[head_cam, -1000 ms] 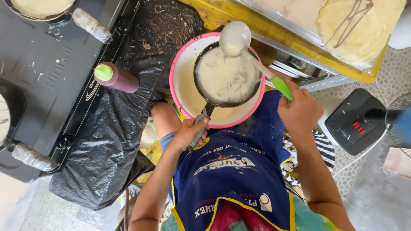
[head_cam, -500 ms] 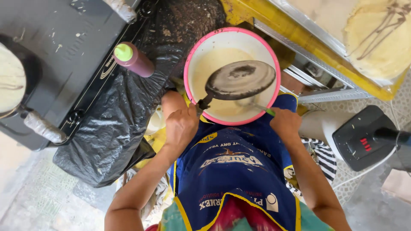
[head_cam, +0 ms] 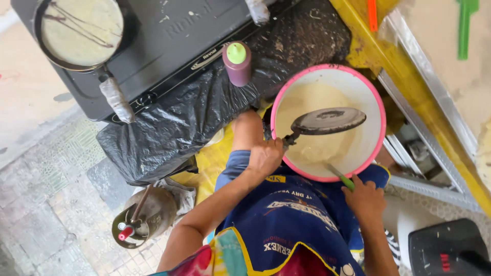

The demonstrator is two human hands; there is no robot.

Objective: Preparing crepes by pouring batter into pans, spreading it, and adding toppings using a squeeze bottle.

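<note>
My left hand [head_cam: 265, 157] grips the handle of a small dark pan [head_cam: 328, 121], turned over above a pink-rimmed white bowl [head_cam: 379, 115] of pale batter. My right hand [head_cam: 364, 198] holds the green handle of a ladle [head_cam: 339, 177] whose end dips into the batter at the bowl's near edge. I wear a blue apron [head_cam: 289, 225]. The bowl rests on my lap side, against a yellow surface.
A black stove [head_cam: 169, 36] on the left carries another pan [head_cam: 79, 30] with a pale crepe streaked brown. A purple squeeze bottle with green cap [head_cam: 237, 62] stands on black plastic sheeting [head_cam: 169, 128]. A gas canister [head_cam: 146, 214] sits on the tiled floor; metal trays lie at right.
The view has swung right to left, bringing the stove pan into sight. The ladle went from above the pan down into the batter. The pan is flipped over the bowl.
</note>
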